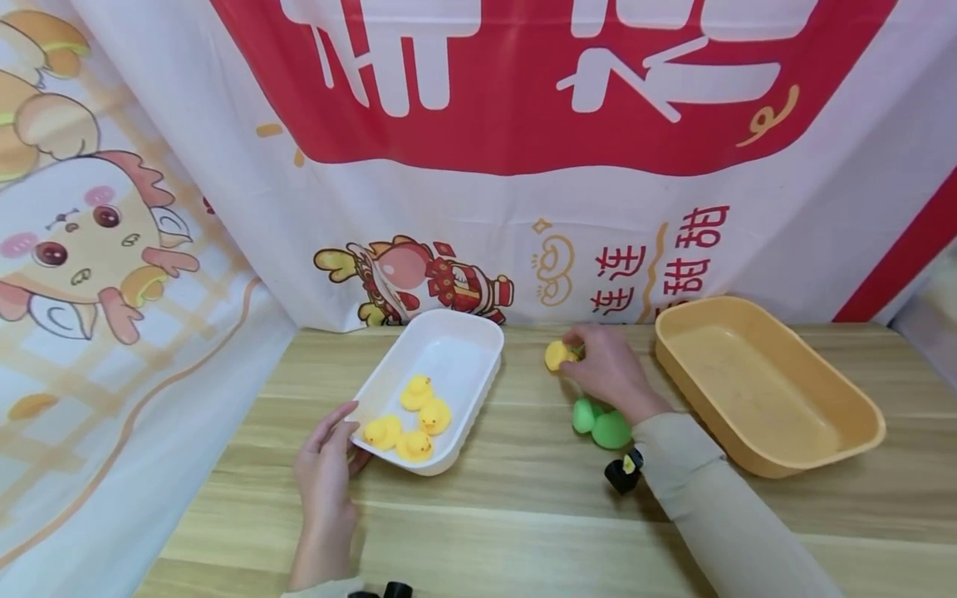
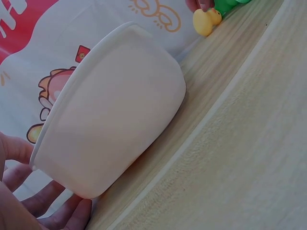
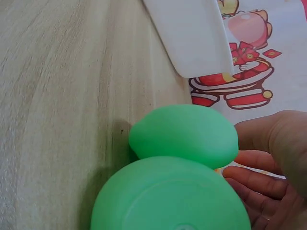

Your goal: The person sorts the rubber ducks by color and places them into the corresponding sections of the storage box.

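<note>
My left hand (image 1: pixel 325 473) holds the near left corner of a white plastic tub (image 1: pixel 456 345), thumb at the rim and other fingers lower along its outer wall. Several yellow rubber ducks (image 1: pixel 416 445) are gathered in the tub's near end. To the right, my right hand (image 1: pixel 609 370) pinches another yellow duck (image 1: pixel 556 355) by the back of the table. The left wrist view also catches this duck (image 2: pixel 202 23) between fingertips. Just below the right hand lies a green rubber toy (image 1: pixel 611 430) with rounded parts; it fills the front of the right wrist view and partly hides that hand.
An orange-yellow plastic tub (image 1: pixel 755 390) with bare floor stands right of my right forearm. Behind the wooden table (image 1: pixel 493 531) hangs a printed red and white cloth (image 1: pixel 516 199). A patterned cloth (image 1: pixel 149 399) borders the left side.
</note>
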